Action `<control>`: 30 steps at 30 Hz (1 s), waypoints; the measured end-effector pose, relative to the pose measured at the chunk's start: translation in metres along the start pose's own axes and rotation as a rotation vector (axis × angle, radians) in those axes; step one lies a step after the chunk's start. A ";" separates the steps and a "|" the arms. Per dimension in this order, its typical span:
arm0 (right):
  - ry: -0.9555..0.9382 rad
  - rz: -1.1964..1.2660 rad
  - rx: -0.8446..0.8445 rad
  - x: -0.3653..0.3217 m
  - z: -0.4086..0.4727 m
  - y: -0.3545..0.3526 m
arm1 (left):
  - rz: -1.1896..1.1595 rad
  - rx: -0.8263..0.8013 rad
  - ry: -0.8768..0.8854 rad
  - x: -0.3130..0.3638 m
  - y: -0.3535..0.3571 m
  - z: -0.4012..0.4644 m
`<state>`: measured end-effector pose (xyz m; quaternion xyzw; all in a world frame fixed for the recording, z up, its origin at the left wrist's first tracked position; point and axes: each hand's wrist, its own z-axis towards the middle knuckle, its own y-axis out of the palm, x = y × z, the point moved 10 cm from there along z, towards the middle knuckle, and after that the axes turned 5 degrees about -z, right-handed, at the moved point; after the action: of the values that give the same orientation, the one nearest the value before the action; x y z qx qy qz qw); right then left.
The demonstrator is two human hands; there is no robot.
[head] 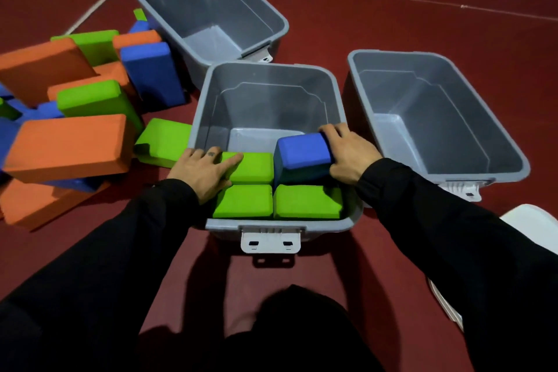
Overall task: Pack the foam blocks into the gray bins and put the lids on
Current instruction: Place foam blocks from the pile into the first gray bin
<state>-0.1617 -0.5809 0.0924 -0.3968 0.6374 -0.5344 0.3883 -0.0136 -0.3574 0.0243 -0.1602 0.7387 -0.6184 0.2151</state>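
Left hand: our left hand lies flat, fingers spread, pressing on the top of a green block at the near left of the middle bin; it clasps nothing.
Right hand: our right hand is wrapped around the right end of the blue block, fingers curled over its far edge.
Blue block: tilted, resting on the green blocks beneath it, just to the right of the left hand's fingertips.
Green blocks in the bin: three show, packed side by side on end along the near wall, two of them between our wrists.
Other gray bins: one stands beyond the hands to the left, another just beside the right hand; both show bare insides.
Loose blocks: a pile of orange, green and blue blocks lies on the red floor left of the left hand; one green block touches the middle bin's left wall.
Latch: a white latch hangs on the middle bin's near wall, between our forearms.
White object: a white lid-like piece lies under the right forearm, partly hidden.
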 end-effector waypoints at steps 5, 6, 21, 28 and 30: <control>-0.061 -0.238 -0.091 0.003 0.016 0.024 | -0.044 -0.061 -0.035 0.004 0.017 0.004; -0.073 -0.249 -0.125 0.006 0.019 0.028 | -0.038 -0.079 -0.041 0.005 0.020 0.004; 0.005 -0.312 -0.350 0.002 0.013 0.100 | -0.371 0.025 -0.101 0.044 0.026 0.016; 0.058 -0.227 -0.133 -0.018 0.044 0.080 | -0.322 0.048 -0.067 0.047 0.035 0.018; 0.090 -0.165 -0.015 -0.032 0.044 0.091 | -0.345 0.059 -0.063 0.049 0.033 0.019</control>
<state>-0.1172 -0.5579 -0.0013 -0.4264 0.6235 -0.5769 0.3109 -0.0446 -0.3916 -0.0171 -0.2975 0.6746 -0.6623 0.1333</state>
